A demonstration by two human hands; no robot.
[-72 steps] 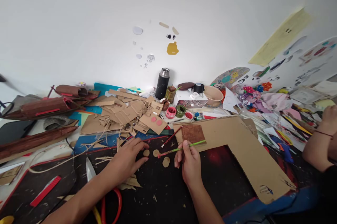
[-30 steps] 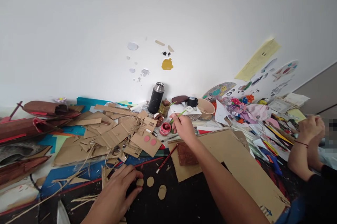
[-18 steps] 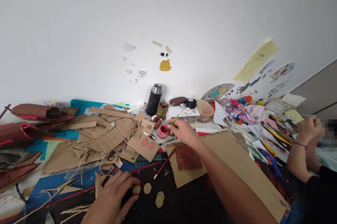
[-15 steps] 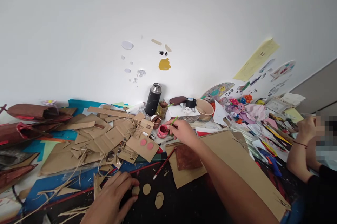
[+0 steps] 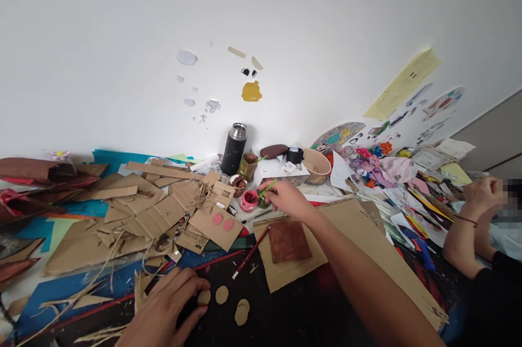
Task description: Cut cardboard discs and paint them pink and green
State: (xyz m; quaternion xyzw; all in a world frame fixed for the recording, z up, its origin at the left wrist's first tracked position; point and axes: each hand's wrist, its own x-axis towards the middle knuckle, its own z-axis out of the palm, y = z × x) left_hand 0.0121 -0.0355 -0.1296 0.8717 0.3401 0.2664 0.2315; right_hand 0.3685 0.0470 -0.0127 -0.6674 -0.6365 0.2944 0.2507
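My right hand [image 5: 287, 198] is closed on a thin green-handled paintbrush [image 5: 268, 188], its lower end toward a small jar of red paint [image 5: 249, 202]. The bristles cannot be seen clearly. My left hand [image 5: 173, 303] rests low on the dark table, thumb and index finger at the edges of a small round cardboard disc [image 5: 204, 297]. Another disc [image 5: 222, 295] and an overlapping pair of discs [image 5: 242, 313] lie beside it. Two pink-painted discs [image 5: 222, 222] sit on a cardboard piece. A red-handled paintbrush [image 5: 250, 253] leans on a brown-painted cardboard square [image 5: 291, 242].
Cardboard scraps [image 5: 163, 208] pile up at left. A black flask [image 5: 234, 150], a jar of brownish liquid [image 5: 248, 165] and a round basket [image 5: 317, 165] stand by the wall. A large cardboard sheet [image 5: 367, 249] lies under my right forearm. Another person's arms [image 5: 473, 222] are at right.
The camera view has shifted slightly, so the table things sit a little further left. My right hand has moved slightly beside the red paint jar. My left hand stays at the disc.
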